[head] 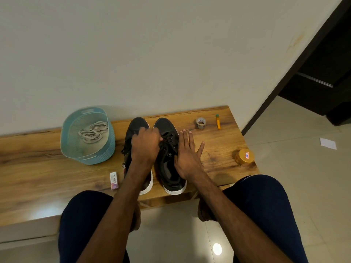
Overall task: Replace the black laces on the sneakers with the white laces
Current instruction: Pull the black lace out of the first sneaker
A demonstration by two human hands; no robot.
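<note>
Left hand's [146, 146] grip on black laces [168, 136], right hand [187, 155] flat against sneaker [169, 168]

Sneakers [168, 168] stood at the middle of the bench [38, 168]; left of them a basket [95, 158] held laces [93, 132]. Tape roll [201, 122] and tube [218, 122] lay near the back edge, a jar [245, 157] by the right edge.

The basket [95, 159] crowds the sneakers [165, 124] on the left; a box [114, 180] lies near the front edge. The left hand [145, 147], pinching laces [169, 137], covers the gap between the pair. Right, past the flat right hand [188, 158], open bench [218, 149] reaches tape [201, 122], tube [218, 122], jar [245, 156].
</note>
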